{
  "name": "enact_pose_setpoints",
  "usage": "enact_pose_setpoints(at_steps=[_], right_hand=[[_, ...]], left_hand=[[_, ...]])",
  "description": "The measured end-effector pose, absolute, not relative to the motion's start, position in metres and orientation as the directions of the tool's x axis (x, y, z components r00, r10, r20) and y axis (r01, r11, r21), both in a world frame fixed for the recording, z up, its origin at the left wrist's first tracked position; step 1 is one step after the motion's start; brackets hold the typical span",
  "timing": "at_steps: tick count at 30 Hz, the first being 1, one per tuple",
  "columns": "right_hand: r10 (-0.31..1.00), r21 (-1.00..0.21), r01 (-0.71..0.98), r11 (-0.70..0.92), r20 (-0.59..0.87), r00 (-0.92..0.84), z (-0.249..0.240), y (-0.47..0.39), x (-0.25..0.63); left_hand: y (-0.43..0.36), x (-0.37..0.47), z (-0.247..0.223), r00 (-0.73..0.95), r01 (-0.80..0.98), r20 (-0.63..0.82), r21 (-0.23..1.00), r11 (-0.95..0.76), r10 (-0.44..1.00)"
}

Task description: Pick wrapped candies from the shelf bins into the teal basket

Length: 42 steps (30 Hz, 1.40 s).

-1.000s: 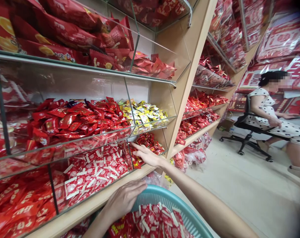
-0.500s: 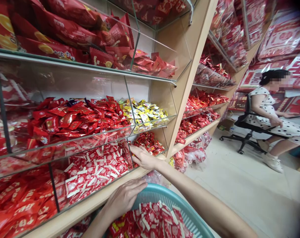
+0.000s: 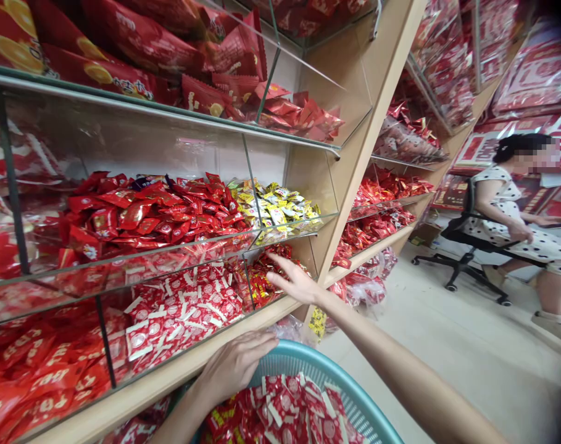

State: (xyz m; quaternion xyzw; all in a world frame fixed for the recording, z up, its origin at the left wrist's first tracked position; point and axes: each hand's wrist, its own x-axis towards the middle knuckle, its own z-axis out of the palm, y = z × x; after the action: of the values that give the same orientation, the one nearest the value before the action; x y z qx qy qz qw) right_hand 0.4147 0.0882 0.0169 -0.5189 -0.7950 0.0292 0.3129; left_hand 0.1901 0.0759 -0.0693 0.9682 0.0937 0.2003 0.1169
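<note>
My right hand (image 3: 296, 282) hovers open at the front of the lower right shelf compartment, fingers apart and nothing in them. Behind it lie small red wrapped candies (image 3: 261, 280), partly covered by the hand. My left hand (image 3: 238, 361) lies with outstretched fingers over the near-left rim of a teal plastic basket (image 3: 338, 361), beside the shelf's wooden front edge. Inside the basket are red-and-white packets (image 3: 303, 404) and some red packets with yellow print (image 3: 222, 419). Matching red-and-white packets (image 3: 182, 308) fill the compartment left of my right hand.
Glass dividers split the wooden shelving (image 3: 361, 145). Red candies (image 3: 145, 213) and yellow-and-white packets (image 3: 280, 209) lie one level up, with larger red bags (image 3: 141, 37) above. At right, a seated person (image 3: 506, 197) is on a black wheeled chair (image 3: 465, 256).
My right hand has drawn back from the divider, rightward and slightly up, its fingers now more spread. My left hand stays at the basket rim. The seated person's leg has shifted.
</note>
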Motion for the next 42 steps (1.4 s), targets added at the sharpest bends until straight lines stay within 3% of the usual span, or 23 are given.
enact_pose_setpoints(at_steps=[5, 12, 25, 32, 42], right_hand=[[0.934, 0.007, 0.990, 0.143, 0.331, -0.137, 0.033, 0.153, 0.438], [0.938, 0.148, 0.952, 0.267, 0.185, -0.292, 0.016, 0.198, 0.407], [0.975, 0.273, 0.945, 0.180, 0.078, -0.208, 0.008, 0.213, 0.394], [0.968, 0.266, 0.934, 0.239, 0.006, -0.250, 0.022, 0.200, 0.413], [0.978, 0.258, 0.945, 0.202, -0.001, -0.209, 0.010, 0.210, 0.401]], left_hand=[[0.076, 0.190, -0.069, 0.899, 0.135, 0.370, 0.274, -0.952, 0.234], [0.075, 0.190, -0.070, 0.899, 0.129, 0.378, 0.257, -0.958, 0.222], [0.074, 0.192, -0.068, 0.897, 0.149, 0.371, 0.257, -0.955, 0.240], [0.075, 0.191, -0.069, 0.902, 0.141, 0.368, 0.247, -0.959, 0.228], [0.073, 0.191, -0.066, 0.900, 0.153, 0.363, 0.253, -0.955, 0.240]])
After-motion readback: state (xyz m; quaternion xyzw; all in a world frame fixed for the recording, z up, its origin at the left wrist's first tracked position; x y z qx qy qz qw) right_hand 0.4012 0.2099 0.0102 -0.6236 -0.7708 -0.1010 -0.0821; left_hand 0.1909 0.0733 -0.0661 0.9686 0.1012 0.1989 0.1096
